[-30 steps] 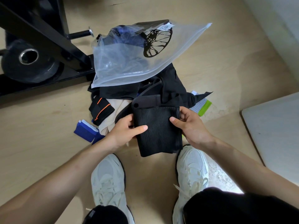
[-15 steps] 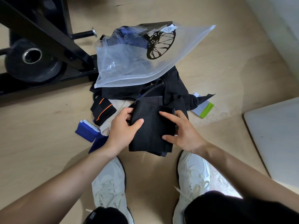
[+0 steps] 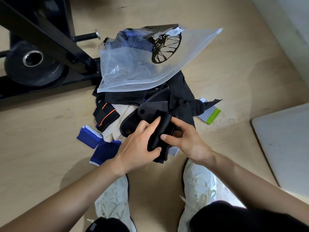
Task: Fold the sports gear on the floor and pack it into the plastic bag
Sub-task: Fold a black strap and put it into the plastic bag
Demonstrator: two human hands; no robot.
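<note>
Head view: the black sleeve [image 3: 159, 129] is folded into a narrow, thick bundle. Its long axis runs away from the person, leaning slightly right, and its far end points toward the plastic bag [image 3: 133, 69]. It is matte black, with looser layers hanging out at the near end. It sits over the near edge of the gear pile [image 3: 177, 97] on the floor [image 3: 225, 77]. The left hand [image 3: 138, 148] has its grip wrapped round the bundle's left side, and the right hand [image 3: 187, 141] has its grip pinched on the right side.
</note>
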